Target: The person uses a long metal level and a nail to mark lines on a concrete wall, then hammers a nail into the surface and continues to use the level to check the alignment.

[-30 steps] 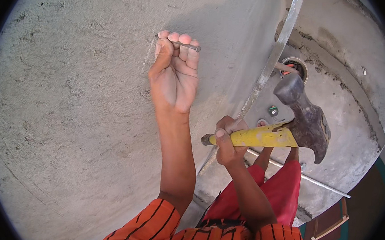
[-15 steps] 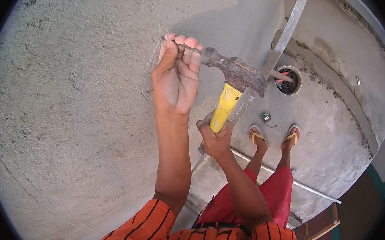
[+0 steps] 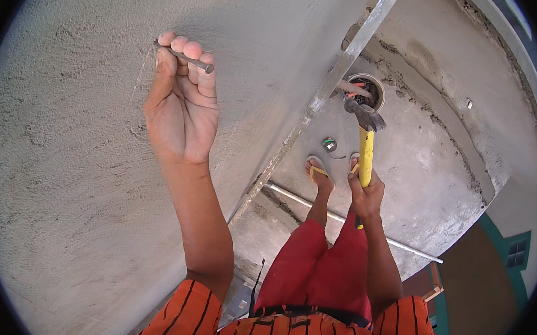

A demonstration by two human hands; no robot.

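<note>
Between thumb and fingers, my left hand [image 3: 184, 112] pinches a thick dark nail [image 3: 189, 60]. The nail's tip meets the rough grey plastered wall [image 3: 77, 148], and its round head points out toward the right. My right hand [image 3: 367, 196] grips the yellow handle of a claw hammer [image 3: 367, 151]. The hammer's dark, worn metal head is up, well to the right of the nail and apart from it.
A long straight metal bar [image 3: 313, 105] leans along the wall. Behind the hammer head stands a round bucket [image 3: 378, 91] with tools in it. A tape measure [image 3: 329, 144] lies by my sandalled feet. A thin pipe [image 3: 394, 243] crosses the floor.
The hammer has swung away from the nail's head to the right with my right hand. My left hand still holds the nail at the wall. The whole view has shifted.
</note>
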